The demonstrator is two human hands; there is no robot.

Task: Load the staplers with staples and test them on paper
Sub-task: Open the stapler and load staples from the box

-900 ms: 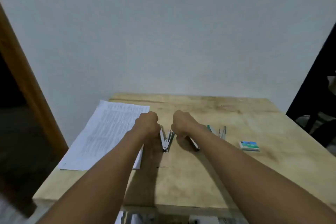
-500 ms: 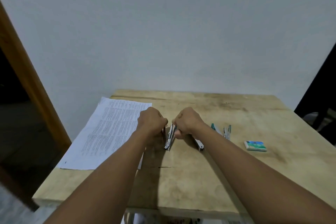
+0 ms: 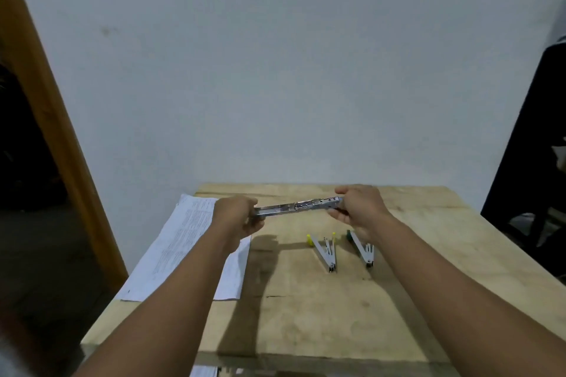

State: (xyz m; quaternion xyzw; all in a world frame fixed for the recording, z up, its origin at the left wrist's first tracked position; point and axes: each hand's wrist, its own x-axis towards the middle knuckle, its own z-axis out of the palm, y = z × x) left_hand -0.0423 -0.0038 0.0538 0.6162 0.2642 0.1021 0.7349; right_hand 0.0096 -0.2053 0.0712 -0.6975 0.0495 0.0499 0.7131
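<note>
A silver stapler (image 3: pixel 298 207) is swung fully open into one long flat bar and held in the air above the wooden table (image 3: pixel 306 315). My left hand (image 3: pixel 237 216) grips its left end and my right hand (image 3: pixel 358 208) grips its right end. Two more staplers lie half open on the table below: one with yellow tips (image 3: pixel 324 249) and one with a green tip (image 3: pixel 363 249), partly hidden by my right wrist. A printed sheet of paper (image 3: pixel 186 239) lies on the table's left side under my left forearm.
A white wall stands right behind the table. A wooden door frame (image 3: pixel 61 131) runs down the left. Dark furniture (image 3: pixel 533 162) stands at the right. More paper (image 3: pixel 203 372) shows below the table's front edge.
Both hands have lifted the silver stapler off the table and spread it from a narrow V into a straight bar. The yellow-tipped stapler beneath my right hand is now uncovered.
</note>
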